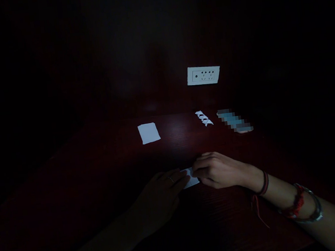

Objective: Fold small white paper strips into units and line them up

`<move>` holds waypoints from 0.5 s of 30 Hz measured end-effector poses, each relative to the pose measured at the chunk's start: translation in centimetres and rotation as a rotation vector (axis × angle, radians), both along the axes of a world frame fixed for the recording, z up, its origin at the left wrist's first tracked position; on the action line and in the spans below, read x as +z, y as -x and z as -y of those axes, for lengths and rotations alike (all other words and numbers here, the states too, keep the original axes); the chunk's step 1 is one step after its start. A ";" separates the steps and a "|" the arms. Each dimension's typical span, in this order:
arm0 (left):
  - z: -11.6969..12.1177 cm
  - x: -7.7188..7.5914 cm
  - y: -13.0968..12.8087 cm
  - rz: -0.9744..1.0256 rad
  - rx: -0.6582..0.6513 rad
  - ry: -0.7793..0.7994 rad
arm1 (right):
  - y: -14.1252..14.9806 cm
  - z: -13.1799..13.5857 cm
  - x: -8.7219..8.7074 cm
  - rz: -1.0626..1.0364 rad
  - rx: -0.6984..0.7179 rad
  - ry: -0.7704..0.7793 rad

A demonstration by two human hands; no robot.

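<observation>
A small piece of white paper (191,182) lies on the dark red table between my two hands. From the left, my left hand (165,188), in deep shadow and with a ring on one finger, rests its outstretched fingers on the paper's left part. My right hand (216,170) has its fingers curled together at the paper's right edge, closed on it. The fingertips of that hand are partly hidden. Further back is a stack of white paper sheets (149,133), and to its right lies a row of small folded white paper pieces (204,118).
A phone (235,121), its screen pixelated, lies at the back right of the table (107,156). Above, a white socket plate (203,76) is fixed to the dark back wall. Both sides of the view are too dark to make out.
</observation>
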State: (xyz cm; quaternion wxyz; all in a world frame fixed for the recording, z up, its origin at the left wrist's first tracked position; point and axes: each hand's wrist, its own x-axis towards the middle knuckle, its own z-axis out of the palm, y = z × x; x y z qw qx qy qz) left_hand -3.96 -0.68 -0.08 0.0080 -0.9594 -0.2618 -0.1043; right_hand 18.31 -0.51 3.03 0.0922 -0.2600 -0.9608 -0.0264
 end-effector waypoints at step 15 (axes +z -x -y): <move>0.1 0.3 0.5 0.062 -0.051 0.022 | -1.0 0.3 0.0 -0.163 -0.100 0.189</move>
